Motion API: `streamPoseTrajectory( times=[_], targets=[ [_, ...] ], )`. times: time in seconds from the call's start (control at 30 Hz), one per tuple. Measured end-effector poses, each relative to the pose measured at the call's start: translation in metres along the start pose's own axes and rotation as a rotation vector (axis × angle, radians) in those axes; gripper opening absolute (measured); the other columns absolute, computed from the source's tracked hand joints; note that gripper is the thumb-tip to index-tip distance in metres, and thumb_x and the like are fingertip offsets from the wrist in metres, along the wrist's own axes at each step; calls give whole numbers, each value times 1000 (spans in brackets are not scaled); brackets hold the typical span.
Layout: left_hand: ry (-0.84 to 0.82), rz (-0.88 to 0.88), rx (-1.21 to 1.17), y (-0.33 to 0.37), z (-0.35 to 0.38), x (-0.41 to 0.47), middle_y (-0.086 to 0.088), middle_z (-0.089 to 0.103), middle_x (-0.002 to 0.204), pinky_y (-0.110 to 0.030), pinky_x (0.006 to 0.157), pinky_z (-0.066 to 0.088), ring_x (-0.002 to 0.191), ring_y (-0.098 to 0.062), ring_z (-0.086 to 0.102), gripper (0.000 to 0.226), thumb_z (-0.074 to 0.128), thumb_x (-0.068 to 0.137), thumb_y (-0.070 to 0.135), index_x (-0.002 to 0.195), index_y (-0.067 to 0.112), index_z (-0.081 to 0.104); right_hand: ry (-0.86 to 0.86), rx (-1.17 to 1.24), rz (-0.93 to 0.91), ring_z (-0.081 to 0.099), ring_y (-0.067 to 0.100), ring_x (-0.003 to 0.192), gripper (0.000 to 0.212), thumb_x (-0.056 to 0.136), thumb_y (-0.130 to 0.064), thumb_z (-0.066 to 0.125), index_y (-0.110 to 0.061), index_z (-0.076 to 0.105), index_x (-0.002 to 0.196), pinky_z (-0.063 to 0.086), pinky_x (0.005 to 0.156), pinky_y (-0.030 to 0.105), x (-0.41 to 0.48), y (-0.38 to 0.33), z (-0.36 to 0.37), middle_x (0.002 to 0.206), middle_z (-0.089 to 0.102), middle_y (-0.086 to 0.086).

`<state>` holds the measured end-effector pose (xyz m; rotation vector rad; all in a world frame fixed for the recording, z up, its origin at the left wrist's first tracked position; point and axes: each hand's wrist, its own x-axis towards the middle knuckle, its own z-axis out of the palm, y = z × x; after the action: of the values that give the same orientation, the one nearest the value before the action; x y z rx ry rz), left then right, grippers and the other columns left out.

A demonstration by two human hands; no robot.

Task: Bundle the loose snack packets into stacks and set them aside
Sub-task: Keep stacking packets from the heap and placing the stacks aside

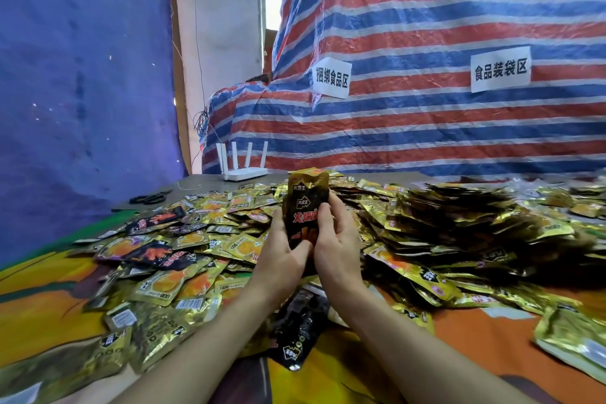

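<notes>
Foil wrappers, gold and black, make up the stack of packets (306, 203) that the person holds upright just above the loose heap (442, 226) on the bench (475, 338). The left grip (282, 249) wraps the lower left edge. The right grip (334, 239) curls round the right side with its thumb pressed on the front face, so both are closed on the stack. No band or tie shows on it, and the main risk probably lies there. The wrappers look slick, and only their lower half is clamped, so the free tops could fan apart, or an inner packet could slide out if either grip loosens to reach for a tie. Anything dropped would land among identical packets in the heap and be hard to tell apart. A black packet (301, 321) lies under the wrists and could be dragged along by a forearm. The scissors (151, 197) and a white router (244, 170) sit well off at the far left, so they look unlikely to interfere.
</notes>
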<state>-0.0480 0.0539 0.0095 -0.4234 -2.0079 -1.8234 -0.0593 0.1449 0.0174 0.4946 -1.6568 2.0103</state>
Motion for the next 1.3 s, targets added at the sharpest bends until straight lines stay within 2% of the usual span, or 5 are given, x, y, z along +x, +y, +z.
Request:
streamPoseTrajectory(
  times=[0.27,0.57,0.73,0.9,1.3],
  targets=[
    [38,14,53,-7,-4,3,-1,71,109,-22,80,57,99,-10,71,62,78,78,-4,127,21,50,-57,119,192,63,-18,78,34,110,-25,38,-33,64,89,48,63,4,0,4,-2,92,63,-9],
    [-115,91,-72,6,-7,-3,-11,71,89,-25,67,55,83,-20,70,42,69,68,3,109,-2,66,-41,200,375,63,24,120,32,103,-29,46,-18,69,123,49,106,46,-1,-1,2,126,66,11],
    [-202,-65,-97,4,-10,-5,-3,65,71,-25,57,51,67,-16,64,26,61,64,7,89,7,68,-180,195,429,74,13,79,50,104,-29,38,-22,82,81,56,63,22,-2,6,-5,88,77,5],
    [-11,-111,-133,-3,-5,1,0,67,62,-21,50,47,58,-13,62,19,60,62,12,67,19,77,-128,-143,313,62,18,110,40,78,-13,50,-20,67,114,53,98,41,-3,2,-1,118,64,8],
    [-64,164,77,4,2,-5,-18,64,86,-18,68,52,78,-12,65,32,73,82,-10,108,-1,57,-164,-586,18,53,12,105,50,68,-15,49,-24,55,116,47,89,27,4,-40,-24,112,52,-6]
  ],
)
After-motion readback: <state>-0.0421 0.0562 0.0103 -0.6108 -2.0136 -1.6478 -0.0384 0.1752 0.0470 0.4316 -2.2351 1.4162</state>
